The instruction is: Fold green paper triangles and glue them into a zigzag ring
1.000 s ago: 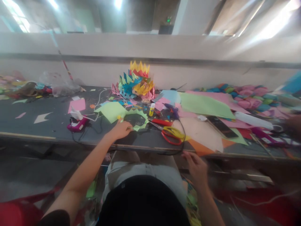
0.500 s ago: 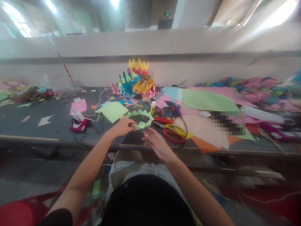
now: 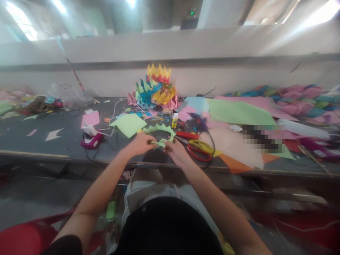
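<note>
Change over the last second: the right hand (image 3: 177, 152) was down at the lower edge of the tabletop (image 3: 66, 141), right of the lap; half a second ago it hung just below the ring, fingers loose; now it has reached the ring (image 3: 159, 128), near the frame's centre. Work looks to have gone from one-handed to two-handed, the near strip now steadied from both sides.

Left hand (image 3: 142, 144): at the same spot throughout, grip pinching the ring's near left edge between thumb and fingers. Right grip: fingertips drawn in, seemingly pinching the near right edge. Fine finger placement blurred.

Ring: pale green, toothed along its far side, low on the tabletop. Green sheet (image 3: 129, 124) just left of it; glue stick (image 3: 174, 121) upright near its far right; scissors (image 3: 202, 144) just right, handles red and yellow. Crowns (image 3: 156, 90) piled upper centre, against the wall side.

Labels: yellow one round the glue stick, lettering too small to read. White label on the magenta box (image 3: 91, 141), left of centre, also illegible. Green lit sign (image 3: 192, 12) at the top, right of centre; no words can be made out
</note>
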### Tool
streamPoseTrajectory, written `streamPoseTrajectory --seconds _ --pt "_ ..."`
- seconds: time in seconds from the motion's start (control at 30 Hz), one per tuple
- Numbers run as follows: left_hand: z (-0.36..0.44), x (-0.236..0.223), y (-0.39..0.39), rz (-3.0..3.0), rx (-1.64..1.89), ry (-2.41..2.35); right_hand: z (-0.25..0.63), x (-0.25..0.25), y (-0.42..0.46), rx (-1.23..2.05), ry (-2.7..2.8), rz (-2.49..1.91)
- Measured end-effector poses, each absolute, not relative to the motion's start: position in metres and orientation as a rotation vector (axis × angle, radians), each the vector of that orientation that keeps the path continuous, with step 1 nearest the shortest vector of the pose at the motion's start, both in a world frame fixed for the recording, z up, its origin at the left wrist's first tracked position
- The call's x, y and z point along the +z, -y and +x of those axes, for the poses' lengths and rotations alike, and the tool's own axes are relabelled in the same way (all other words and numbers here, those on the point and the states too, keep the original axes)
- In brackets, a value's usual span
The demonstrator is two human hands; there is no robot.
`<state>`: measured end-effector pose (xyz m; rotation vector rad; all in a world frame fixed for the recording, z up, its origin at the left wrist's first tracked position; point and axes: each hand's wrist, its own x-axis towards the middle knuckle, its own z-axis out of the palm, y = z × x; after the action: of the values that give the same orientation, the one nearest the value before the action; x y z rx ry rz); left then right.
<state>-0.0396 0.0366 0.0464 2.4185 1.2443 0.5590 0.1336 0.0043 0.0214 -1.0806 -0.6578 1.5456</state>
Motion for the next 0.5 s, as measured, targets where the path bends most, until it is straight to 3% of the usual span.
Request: streamPoseTrajectory --seconds 0.5 --pt "-0.04 0.033 -0.046 2.378 0.572 -1.331 0.15 0.016 -0.033 1.433 1.101 -1.148"
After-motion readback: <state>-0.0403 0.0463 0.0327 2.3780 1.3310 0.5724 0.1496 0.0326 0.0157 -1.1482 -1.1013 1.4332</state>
